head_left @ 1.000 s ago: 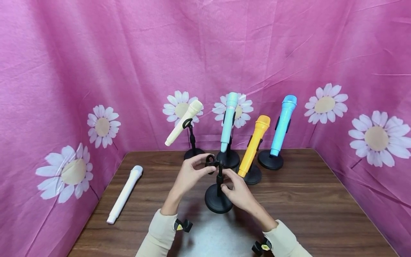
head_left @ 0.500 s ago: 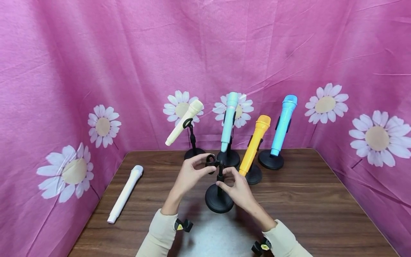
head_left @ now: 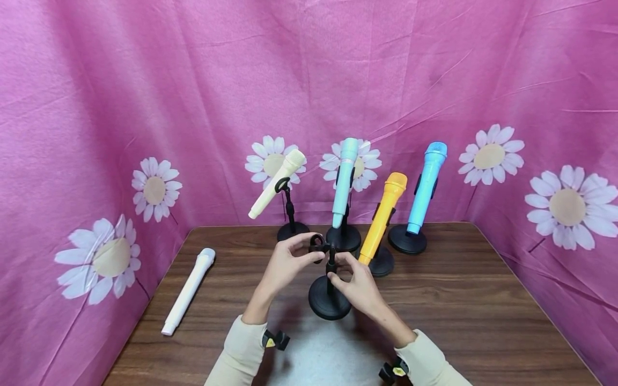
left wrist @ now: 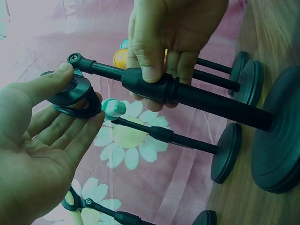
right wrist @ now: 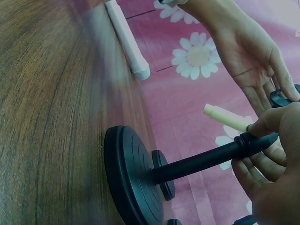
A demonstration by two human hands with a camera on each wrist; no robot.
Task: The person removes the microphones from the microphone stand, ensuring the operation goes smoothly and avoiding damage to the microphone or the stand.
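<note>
In the head view, your left hand [head_left: 284,264] pinches the clip [head_left: 318,248] of the near black stand [head_left: 330,301]; your right hand [head_left: 359,288] grips its pole [head_left: 331,267]. An orange microphone [head_left: 383,219] leans just far-right; a white microphone [head_left: 188,292] lies left. In the left wrist view, your thumb [left wrist: 47,84] presses the clip against your fingers. In the right wrist view, your right fingers curl round the pole.

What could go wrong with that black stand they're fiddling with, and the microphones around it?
The left grip pinches the black ring-shaped clip atop the black round-based microphone stand; twisting too hard might strain the joint.
The right grip, holding the stand, looks close to the long orange microphone in the head view and could nudge it.
The white stick-shaped microphone lies loose on the brown wood-grain table and might roll if bumped.
</note>
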